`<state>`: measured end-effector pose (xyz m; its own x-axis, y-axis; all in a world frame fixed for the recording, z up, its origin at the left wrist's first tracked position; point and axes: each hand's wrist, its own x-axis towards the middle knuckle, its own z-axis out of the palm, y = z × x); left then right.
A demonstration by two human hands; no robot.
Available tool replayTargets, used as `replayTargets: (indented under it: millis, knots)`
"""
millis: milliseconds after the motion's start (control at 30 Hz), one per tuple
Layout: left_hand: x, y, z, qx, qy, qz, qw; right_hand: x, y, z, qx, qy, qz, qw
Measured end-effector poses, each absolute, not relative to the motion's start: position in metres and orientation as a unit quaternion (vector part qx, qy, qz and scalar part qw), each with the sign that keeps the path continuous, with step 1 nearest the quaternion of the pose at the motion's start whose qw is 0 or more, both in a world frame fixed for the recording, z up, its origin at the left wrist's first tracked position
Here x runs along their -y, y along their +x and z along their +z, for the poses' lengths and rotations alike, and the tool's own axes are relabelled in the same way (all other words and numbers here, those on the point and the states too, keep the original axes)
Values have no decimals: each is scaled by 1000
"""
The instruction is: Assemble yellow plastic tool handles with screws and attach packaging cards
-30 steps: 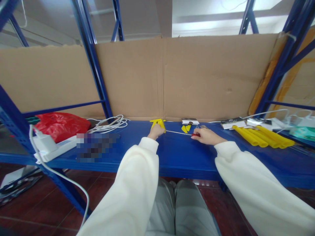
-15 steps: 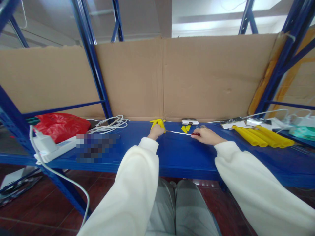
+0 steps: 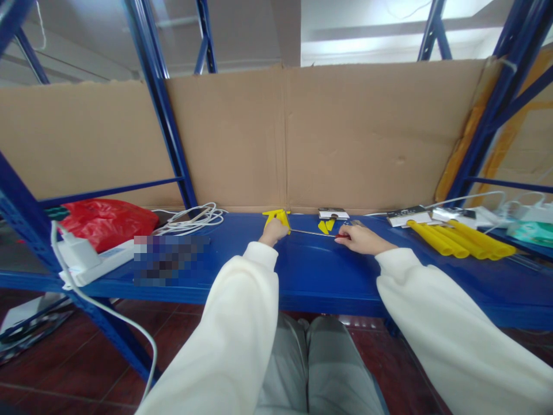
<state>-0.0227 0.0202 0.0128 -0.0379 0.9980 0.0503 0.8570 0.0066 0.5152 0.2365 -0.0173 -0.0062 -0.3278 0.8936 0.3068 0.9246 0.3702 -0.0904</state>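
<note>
My left hand (image 3: 273, 231) is closed on a yellow part (image 3: 280, 215) near the back of the blue shelf (image 3: 319, 259). To its right, my right hand (image 3: 356, 238) grips the red handle of a screwdriver (image 3: 317, 233). The thin metal shaft points left, its tip at the yellow part beside my left fingers; the exact contact is too small to tell. Small yellow pieces (image 3: 330, 224) lie behind the shaft, in front of a small white and black package (image 3: 333, 214).
Yellow tubes (image 3: 469, 241) and a black and white card (image 3: 408, 217) lie at the right. On the left are a coiled white cable (image 3: 194, 219), a red bag (image 3: 110, 222) and a power strip (image 3: 106, 262). Cardboard (image 3: 337, 138) stands behind the shelf.
Both hands stay in nearly the same place with the same holds. The screwdriver shaft looks darker than before, with less glare on it.
</note>
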Motion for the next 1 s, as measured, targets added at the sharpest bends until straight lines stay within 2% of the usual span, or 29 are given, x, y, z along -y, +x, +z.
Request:
replayTargets:
  millis: [167, 400, 1000]
  knots:
    - [-20, -22, 12, -685, 674, 218, 168, 16, 236, -7, 818, -554, -5, 155]
    - [-22, -22, 12, -686, 676, 216, 162, 15, 238, -7, 819, -550, -50, 157]
    - [-22, -23, 12, -680, 684, 210, 160, 13, 239, -8, 829, -533, -9, 171]
